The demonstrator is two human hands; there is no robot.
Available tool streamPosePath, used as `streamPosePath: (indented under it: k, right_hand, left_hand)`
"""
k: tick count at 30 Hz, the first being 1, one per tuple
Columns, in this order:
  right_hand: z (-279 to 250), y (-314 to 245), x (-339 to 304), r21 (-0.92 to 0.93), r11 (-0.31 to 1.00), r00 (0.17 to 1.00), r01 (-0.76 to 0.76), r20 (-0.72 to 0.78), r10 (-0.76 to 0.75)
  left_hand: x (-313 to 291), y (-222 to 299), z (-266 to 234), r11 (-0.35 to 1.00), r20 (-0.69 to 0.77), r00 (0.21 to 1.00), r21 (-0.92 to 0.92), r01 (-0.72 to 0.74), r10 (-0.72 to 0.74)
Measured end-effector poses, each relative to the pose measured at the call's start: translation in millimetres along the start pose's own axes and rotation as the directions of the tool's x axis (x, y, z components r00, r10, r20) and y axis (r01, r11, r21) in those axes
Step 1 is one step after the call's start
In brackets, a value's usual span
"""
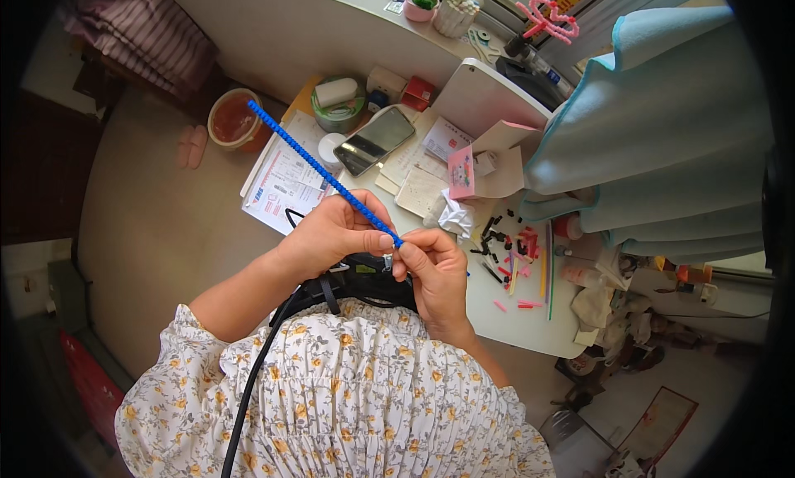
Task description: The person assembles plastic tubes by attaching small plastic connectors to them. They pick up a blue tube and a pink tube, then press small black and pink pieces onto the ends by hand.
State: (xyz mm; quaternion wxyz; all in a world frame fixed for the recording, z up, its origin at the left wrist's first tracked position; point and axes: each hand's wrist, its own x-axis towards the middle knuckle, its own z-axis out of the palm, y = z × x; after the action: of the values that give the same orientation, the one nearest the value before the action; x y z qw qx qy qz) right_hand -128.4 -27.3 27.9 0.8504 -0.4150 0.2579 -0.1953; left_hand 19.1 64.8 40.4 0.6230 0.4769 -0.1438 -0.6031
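Note:
A long, thin blue ribbed stick (319,167) slants up to the left from my hands, its far end free in the air. My left hand (348,234) pinches it near the lower end between thumb and fingers. Right at that lower end, the thumb and fingertips of my right hand (435,267) are closed on it, close beside the left fingertips. The very tip is hidden by my fingers. To the right on the white table (530,337) lie short black pieces (497,239), pink and red pieces (527,244), and several long thin coloured sticks (549,271).
A phone (374,141), printed papers (286,184), a green roll (338,105), an opened pink-and-white box (489,167) and crumpled white paper (455,215) lie on the table. A pale curtain (654,130) hangs at right. On the floor stand a bucket (234,118) and pink slippers (191,147).

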Motion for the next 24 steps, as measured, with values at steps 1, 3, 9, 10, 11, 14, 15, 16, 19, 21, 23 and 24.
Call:
streamPosePath:
  k: [1, 3, 9, 10, 11, 14, 15, 16, 19, 21, 23, 24]
  right_hand:
    - [-0.3, 0.3, -0.1, 0.004, 1.0, 1.0, -0.001, 0.007, 0.001]
    - [-0.1, 0.1, -0.6, 0.004, 1.0, 1.0, -0.007, 0.013, 0.007]
    - [-0.9, -2.5, -1.8, 0.003, 1.0, 0.999, -0.031, 0.016, 0.03]
    - [-0.9, -2.8, -2.1, 0.011, 0.999, 0.999, -0.043, 0.014, 0.043]
    - [-0.8, -2.9, -2.3, 0.019, 0.998, 0.998, -0.055, 0.012, 0.055]
    - [-1.6, -1.7, -1.9, 0.029, 0.998, 0.998, -0.064, 0.004, 0.063]
    - [-1.8, -1.8, -2.0, 0.036, 0.997, 0.998, -0.066, 0.004, 0.066]
    - [-2.0, -1.7, -2.1, 0.042, 0.997, 0.998, -0.069, 0.004, 0.068]
    - [-1.5, -2.4, -2.2, 0.064, 0.995, 0.997, -0.073, 0.006, 0.073]
    - [-1.4, -2.0, -1.8, 0.06, 0.996, 0.998, -0.068, 0.004, 0.067]
    - [-2.0, 0.0, -1.1, 0.039, 0.998, 0.998, -0.055, -0.002, 0.055]
    - [-1.9, -0.1, -1.1, 0.038, 0.998, 0.999, -0.049, -0.001, 0.049]
  left_hand:
    - [-0.1, -0.3, -0.7, 1.0, -0.003, 1.0, -0.007, 0.006, -0.006]
    - [0.0, -0.8, -2.9, 1.0, 0.001, 1.0, 0.001, 0.015, -0.015]
    - [1.7, -3.6, -4.4, 0.999, 0.017, 0.999, -0.034, 0.035, -0.035]
    - [1.9, -4.0, -4.9, 0.998, 0.02, 0.999, -0.04, 0.039, -0.038]
    - [2.2, -4.6, -5.1, 0.999, 0.024, 0.999, -0.04, 0.034, -0.033]
    - [2.7, -5.4, -5.2, 0.999, 0.033, 0.999, -0.038, 0.023, -0.021]
    - [2.6, -5.2, -5.0, 0.999, 0.034, 0.999, -0.037, 0.022, -0.021]
    - [2.5, -5.1, -4.9, 0.999, 0.033, 0.999, -0.035, 0.022, -0.021]
    - [2.7, -4.2, -3.5, 0.998, 0.035, 0.999, -0.053, 0.018, -0.016]
    - [2.1, -3.7, -3.3, 0.999, 0.026, 1.0, -0.035, 0.017, -0.016]
    - [1.9, -2.8, -2.6, 1.0, 0.02, 1.0, -0.02, 0.012, -0.012]
    - [1.7, -2.1, -2.0, 1.0, 0.017, 1.0, -0.014, 0.008, -0.007]
